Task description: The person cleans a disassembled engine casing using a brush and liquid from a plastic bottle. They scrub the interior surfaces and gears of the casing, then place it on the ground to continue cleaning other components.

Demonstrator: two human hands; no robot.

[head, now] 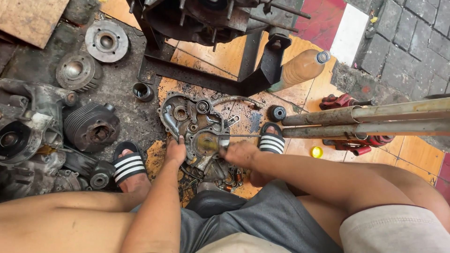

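Right, engine case half (194, 129) lies flat on the oily floor (136, 117) at frame centre, between both sandalled feet. Left hand (176, 151) presses its lower-left edge, fingers curled on the rim. Right hand (239, 153) is closed around a thin rod-like tool (243, 136), tip at the round bearing seat (206, 143); the hand is blurred, so exact grip is unclear. Risks: greasy rim, so the bracing hand may slip; the tool could skid off toward the left fingers; the case is unclamped and may rock. Small black bush (277, 113) upper right could roll off.
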